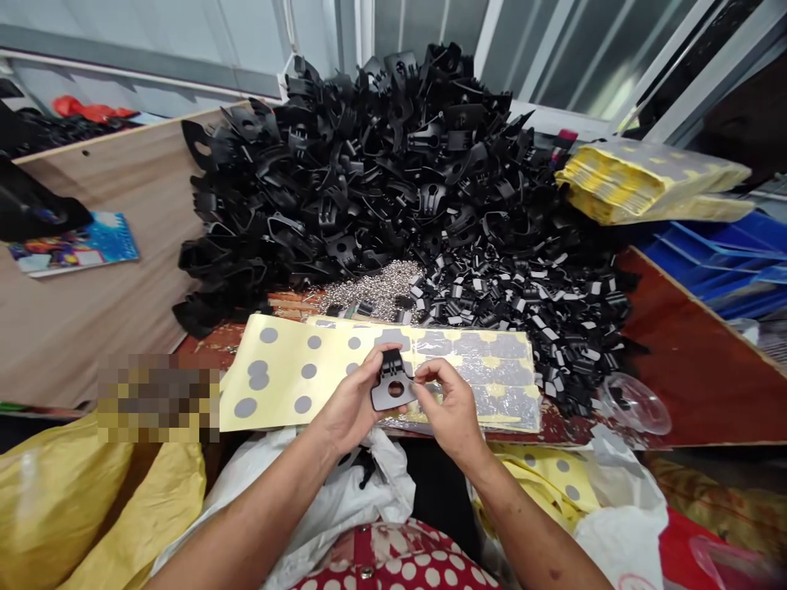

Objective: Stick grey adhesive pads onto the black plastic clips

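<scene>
My left hand (353, 401) is closed round a small black plastic clip part (382, 398) with a round hole and a flat grey face. The hinge-like end of that part points away from me. At its right edge my right hand (453, 410) has thumb and forefinger pinched together, touching the part; what lies between those fingertips is hidden. Both hands are above a yellow backing sheet (283, 393) with grey round stickers. Beneath and to the right, sheets of larger grey stickers (510, 373) lie under shiny film.
A tall heap of black plastic parts (344, 180) fills the back. Before it lie small silvery metal pieces (384, 287) and small black-and-grey pieces (522, 303). Yellow-edged sticker stacks (652, 180) sit at right above blue folders (731, 254). A clear plastic dish (636, 404) is near the front edge.
</scene>
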{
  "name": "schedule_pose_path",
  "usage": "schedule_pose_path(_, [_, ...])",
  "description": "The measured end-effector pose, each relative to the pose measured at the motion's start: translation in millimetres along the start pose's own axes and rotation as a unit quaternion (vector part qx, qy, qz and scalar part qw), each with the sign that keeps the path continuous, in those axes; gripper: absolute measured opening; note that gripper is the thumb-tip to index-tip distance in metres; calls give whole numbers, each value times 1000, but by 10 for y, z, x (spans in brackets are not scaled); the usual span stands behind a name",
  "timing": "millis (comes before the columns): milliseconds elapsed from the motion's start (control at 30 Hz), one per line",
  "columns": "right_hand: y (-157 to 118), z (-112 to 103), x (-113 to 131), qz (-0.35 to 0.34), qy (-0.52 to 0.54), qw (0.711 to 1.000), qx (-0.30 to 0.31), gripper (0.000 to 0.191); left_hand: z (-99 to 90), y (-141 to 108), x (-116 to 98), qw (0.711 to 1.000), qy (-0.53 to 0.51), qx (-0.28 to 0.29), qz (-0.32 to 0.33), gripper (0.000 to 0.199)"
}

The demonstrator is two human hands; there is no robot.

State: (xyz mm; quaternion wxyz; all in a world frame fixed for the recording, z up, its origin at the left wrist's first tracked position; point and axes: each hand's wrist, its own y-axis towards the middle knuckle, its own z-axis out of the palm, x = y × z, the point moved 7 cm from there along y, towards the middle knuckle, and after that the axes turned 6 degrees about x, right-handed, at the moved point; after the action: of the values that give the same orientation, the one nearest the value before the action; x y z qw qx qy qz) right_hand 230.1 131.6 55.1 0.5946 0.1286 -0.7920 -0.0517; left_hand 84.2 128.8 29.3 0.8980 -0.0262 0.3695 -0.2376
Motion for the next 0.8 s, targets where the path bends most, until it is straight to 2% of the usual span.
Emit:
schedule_pose_path(200, [-3, 41, 98, -34, -50, 998, 7, 11, -5, -44, -40, 1000, 1, -2, 3, 38])
schedule_pose_path(300, [-17, 64, 154, -65, -87, 994, 5, 14, -4, -65, -34, 999, 32, -4, 8, 47])
schedule_pose_path(367, [-46, 100, 166, -86, -132, 987, 4, 17, -13, -63, -11, 997, 73, -19, 29, 54])
schedule_pose_path(433, [-98, 162, 171, -113, -184, 976, 5, 20, -50, -58, 0, 987, 129, -58, 80, 52])
schedule_pose_path(533, [-224, 278, 233, -187, -262, 947, 6, 29, -116, -83, 12, 956, 210, -121, 167, 42])
schedule_pose_path(600, [-320, 327, 302, -241, -333, 912, -4, 33, -161, -127, 24, 937, 259, -137, 193, 40])
schedule_pose_path(667, [-364, 302, 340, -259, -394, 882, -18, 34, -226, -220, -4, 916, 316, -138, 204, 40])
schedule_pose_path(733, [-292, 187, 312, -222, -403, 888, -10, 41, -294, -379, -71, 882, 404, -116, 211, 39])
schedule_pose_path(800, [-98, 59, 219, -150, -356, 921, 45, 41, -349, -590, -113, 824, 521, -58, 214, 38])
